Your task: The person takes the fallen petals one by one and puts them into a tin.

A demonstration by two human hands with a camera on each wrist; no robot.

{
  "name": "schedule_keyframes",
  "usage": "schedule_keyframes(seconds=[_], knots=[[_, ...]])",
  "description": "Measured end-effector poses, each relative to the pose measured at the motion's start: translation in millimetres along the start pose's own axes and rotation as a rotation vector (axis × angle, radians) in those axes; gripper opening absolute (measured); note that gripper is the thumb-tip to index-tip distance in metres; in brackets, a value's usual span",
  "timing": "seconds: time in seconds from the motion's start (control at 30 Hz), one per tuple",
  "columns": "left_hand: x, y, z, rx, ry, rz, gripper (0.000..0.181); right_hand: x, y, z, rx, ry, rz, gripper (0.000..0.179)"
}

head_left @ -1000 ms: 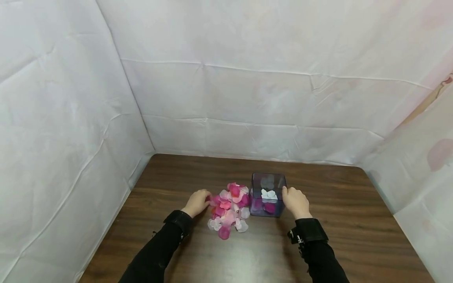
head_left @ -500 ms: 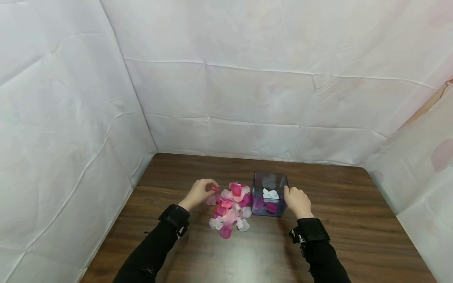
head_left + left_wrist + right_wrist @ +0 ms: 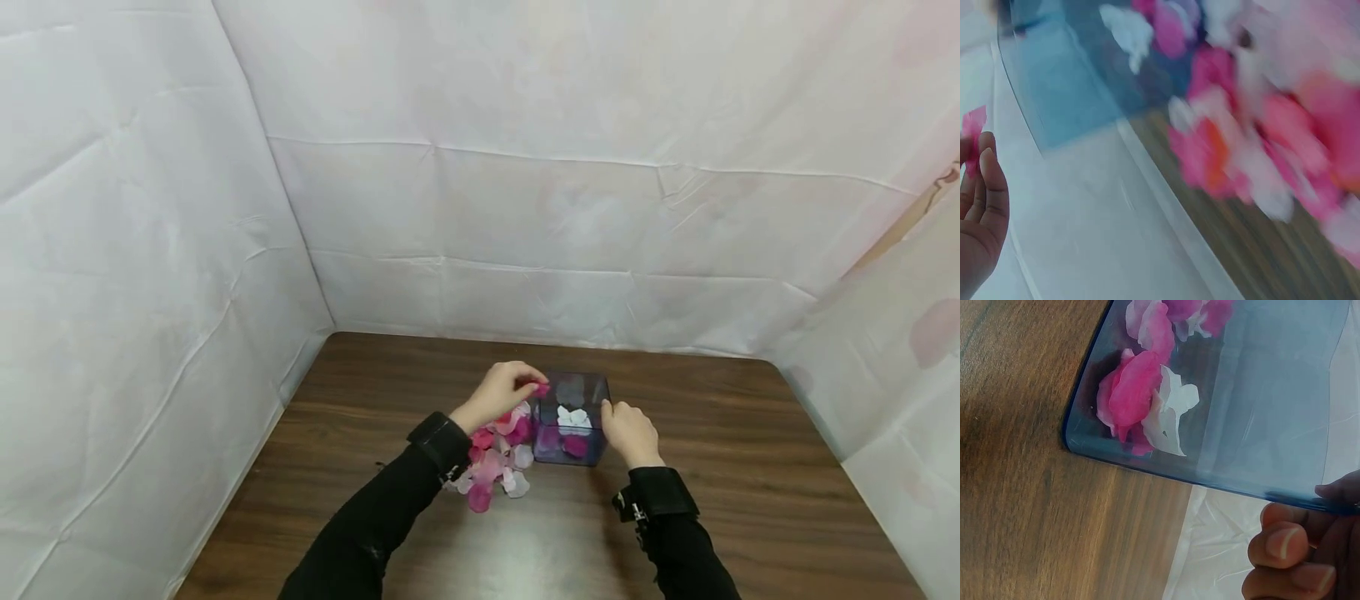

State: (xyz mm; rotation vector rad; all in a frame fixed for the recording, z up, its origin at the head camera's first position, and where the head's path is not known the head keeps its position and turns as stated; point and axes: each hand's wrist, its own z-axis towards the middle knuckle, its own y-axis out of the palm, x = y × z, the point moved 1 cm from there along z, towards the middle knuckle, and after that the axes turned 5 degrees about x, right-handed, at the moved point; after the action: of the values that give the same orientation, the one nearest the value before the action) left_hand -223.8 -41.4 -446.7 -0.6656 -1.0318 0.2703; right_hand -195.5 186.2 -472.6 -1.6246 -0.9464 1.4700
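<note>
Between thumb and fingertips my left hand (image 3: 498, 393) pinches a bright pink petal (image 3: 974, 139), held at the left rim of a see-through bluish box (image 3: 551, 454). My right hand (image 3: 630, 431) grips the box's right wall, thumb at the rim and curled fingers outside, as the right wrist view shows. Inside the box lie several pink petals (image 3: 1132, 390) and white petals (image 3: 1175, 406). A heap of pink, red and white petals (image 3: 487, 467) lies on the table just left of the box, partly covered by my left forearm in the head view.
The brown wooden table (image 3: 750, 500) carries the box and the heap. White cloth (image 3: 525, 208) hangs behind the table and along both sides.
My left hand has lifted a pink petal from the left of the heap and carried it right to the box rim. My right hand keeps its grip on the box.
</note>
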Motion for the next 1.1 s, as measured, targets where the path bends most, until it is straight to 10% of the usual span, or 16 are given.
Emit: schedule_keyframes(seconds=[0.23, 0.6, 0.9, 1.1], knots=[[29.7, 35.2, 20.5, -0.121, 0.038, 0.129, 0.019, 0, 2, 3.3, 0.004, 0.016, -0.013, 0.051], [29.4, 55.6, 22.0, -0.317, 0.002, 0.316, 0.027, -5, 1, 3.1, 0.005, 0.018, -0.008, 0.05], [26.3, 28.0, 13.8, -0.075, -0.016, 0.156, 0.022, -3, 1, 2.8, 0.023, 0.006, -0.01, 0.05], [-2.4, -1.5, 1.9, 0.107, -0.039, 0.145, 0.018, 0, 1, 1.4, 0.021, -0.005, -0.009, 0.044]])
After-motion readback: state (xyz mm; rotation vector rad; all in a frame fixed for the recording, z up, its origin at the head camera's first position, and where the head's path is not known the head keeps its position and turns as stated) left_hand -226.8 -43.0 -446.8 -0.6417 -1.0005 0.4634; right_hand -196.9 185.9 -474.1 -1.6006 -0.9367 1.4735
